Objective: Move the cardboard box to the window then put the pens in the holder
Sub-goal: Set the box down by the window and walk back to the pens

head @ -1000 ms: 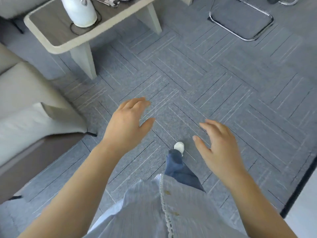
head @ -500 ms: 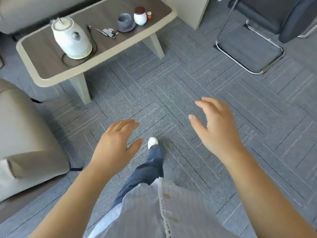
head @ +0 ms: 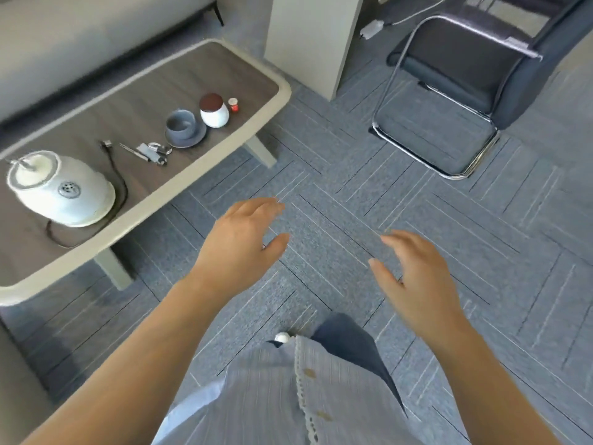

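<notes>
Here, left hand (head: pixel 239 248) and right hand (head: pixel 417 281) hover (both empty).

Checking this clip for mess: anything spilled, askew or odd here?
Nothing stands out. The kettle, cup and jar stand upright on the coffee table; no spill shows. Left hand and right hand are empty.

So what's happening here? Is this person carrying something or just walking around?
Nothing is being carried. The left hand and right hand are both open and empty, held out over the grey carpet. To the left is a low table with a white kettle, a cup on a saucer and a small jar; a black chair sits ahead on the right. No cardboard box, pens or holder are in view.
</notes>
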The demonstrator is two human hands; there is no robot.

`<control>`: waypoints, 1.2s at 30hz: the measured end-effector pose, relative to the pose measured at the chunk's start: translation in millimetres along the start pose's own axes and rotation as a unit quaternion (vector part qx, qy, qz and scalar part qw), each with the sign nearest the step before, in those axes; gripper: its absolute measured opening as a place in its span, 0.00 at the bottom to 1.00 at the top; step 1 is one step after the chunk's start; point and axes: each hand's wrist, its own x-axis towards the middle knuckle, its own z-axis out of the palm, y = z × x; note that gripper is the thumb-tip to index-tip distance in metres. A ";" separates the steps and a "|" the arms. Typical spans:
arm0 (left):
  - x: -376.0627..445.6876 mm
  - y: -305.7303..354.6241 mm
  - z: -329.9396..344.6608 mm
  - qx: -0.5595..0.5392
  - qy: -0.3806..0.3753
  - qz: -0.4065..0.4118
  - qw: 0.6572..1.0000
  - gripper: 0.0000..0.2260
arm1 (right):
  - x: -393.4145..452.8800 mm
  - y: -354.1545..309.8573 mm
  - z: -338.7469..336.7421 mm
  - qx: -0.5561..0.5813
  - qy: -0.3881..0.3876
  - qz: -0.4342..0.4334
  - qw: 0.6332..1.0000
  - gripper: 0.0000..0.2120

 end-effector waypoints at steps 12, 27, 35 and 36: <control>250.0 30.6 6.5 -0.021 0.030 -0.049 0.998 0.17 | 260.3 56.6 -68.7 0.005 -0.015 -0.033 0.999 0.23; 479.0 -16.5 -12.9 -0.051 0.054 -0.161 0.984 0.22 | 563.9 17.3 -96.8 0.002 -0.056 -0.137 0.989 0.24; 654.2 -53.5 -79.3 -0.026 0.066 -0.106 0.992 0.22 | 696.7 4.1 -101.6 -0.003 -0.079 -0.102 0.992 0.20; 672.3 -57.8 -85.5 -0.025 0.069 -0.105 0.992 0.22 | 712.5 3.1 -102.4 -0.003 -0.079 -0.097 0.992 0.20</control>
